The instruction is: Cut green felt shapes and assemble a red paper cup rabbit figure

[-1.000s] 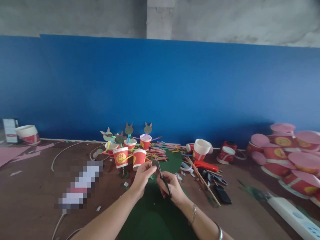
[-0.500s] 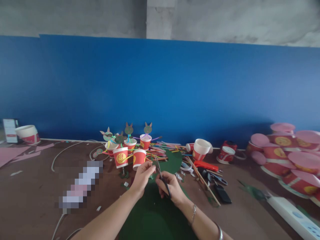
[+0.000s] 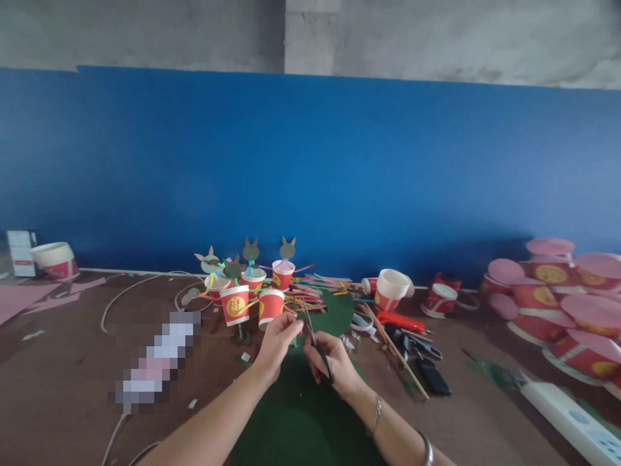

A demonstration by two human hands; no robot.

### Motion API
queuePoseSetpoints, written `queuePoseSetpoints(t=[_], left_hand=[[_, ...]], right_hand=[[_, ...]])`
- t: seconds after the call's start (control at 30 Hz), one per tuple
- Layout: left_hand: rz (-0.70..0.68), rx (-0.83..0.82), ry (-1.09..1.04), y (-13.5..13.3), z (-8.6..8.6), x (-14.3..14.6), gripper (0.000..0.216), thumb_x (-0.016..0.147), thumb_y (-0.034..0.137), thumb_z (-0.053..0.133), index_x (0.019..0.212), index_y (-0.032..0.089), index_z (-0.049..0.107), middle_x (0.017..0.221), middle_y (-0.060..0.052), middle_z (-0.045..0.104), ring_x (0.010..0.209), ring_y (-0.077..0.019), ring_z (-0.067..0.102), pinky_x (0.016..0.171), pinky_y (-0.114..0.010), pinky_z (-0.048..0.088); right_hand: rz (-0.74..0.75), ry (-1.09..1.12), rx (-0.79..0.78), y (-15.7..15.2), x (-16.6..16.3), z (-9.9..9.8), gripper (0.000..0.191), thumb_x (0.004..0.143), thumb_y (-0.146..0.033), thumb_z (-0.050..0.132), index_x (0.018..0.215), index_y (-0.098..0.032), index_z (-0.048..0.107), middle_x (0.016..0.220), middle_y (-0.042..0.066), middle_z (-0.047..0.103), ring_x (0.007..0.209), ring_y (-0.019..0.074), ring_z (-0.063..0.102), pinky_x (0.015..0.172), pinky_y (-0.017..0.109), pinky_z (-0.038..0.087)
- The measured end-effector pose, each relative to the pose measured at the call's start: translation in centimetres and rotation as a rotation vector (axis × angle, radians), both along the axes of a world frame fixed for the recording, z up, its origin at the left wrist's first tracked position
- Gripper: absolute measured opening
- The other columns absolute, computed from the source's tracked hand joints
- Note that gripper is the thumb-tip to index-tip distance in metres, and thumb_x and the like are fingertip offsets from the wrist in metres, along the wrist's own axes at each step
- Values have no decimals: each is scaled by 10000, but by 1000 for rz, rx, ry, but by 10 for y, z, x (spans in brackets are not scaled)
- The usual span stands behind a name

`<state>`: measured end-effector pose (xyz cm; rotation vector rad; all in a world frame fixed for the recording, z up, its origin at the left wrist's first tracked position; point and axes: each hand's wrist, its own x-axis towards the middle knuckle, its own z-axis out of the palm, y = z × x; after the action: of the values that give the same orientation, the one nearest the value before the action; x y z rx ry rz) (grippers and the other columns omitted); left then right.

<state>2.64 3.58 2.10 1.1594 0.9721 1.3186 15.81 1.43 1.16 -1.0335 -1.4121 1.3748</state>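
My right hand [image 3: 337, 364] is closed round the dark handles of a pair of scissors [image 3: 313, 339], whose blades point up and away from me. Just left of the blades, my left hand [image 3: 277, 340] pinches a small dark piece of paper [image 3: 301, 321], mostly hidden by the fingertips. Beneath both hands lies a large sheet of dark green paper [image 3: 301, 414]. Beyond my left hand stand several red and white paper cups [image 3: 235, 307], some topped with animal-head cutouts [image 3: 251, 250] and coloured arms.
Coloured sticks [image 3: 323, 285] lie behind the hands. To the right are a white cup [image 3: 392, 288], a red-handled tool [image 3: 400, 321], a wooden stick [image 3: 398, 353], stacked pink-topped cups [image 3: 543, 298] and a power strip [image 3: 572, 414]. A pixelated object [image 3: 158, 359] lies left.
The scissors and my right hand have shifted very slightly to the right. My left hand keeps its pinch in nearly the same place.
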Motion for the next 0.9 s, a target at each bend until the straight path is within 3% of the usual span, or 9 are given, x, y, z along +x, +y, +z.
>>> queuePoseSetpoints(t=[0.5, 0.9], left_hand=[[53, 15, -22, -1, 0, 1, 232, 704, 347, 613, 592, 171, 511, 573, 23, 513, 570, -104, 430, 592, -216, 337], [-171, -10, -68, -4, 2, 2, 197, 715, 312, 606, 620, 166, 514, 592, 18, 544, 603, -119, 491, 625, -242, 378]], right_hand=[[2, -3, 7, 0, 0, -2, 269, 680, -392, 640, 681, -157, 508, 365, -88, 431, 283, 47, 365, 280, 145, 286], [13, 5, -8, 0, 0, 0, 331, 636, -451, 672, 715, -166, 525, 412, -73, 485, 330, 70, 434, 312, 162, 332]])
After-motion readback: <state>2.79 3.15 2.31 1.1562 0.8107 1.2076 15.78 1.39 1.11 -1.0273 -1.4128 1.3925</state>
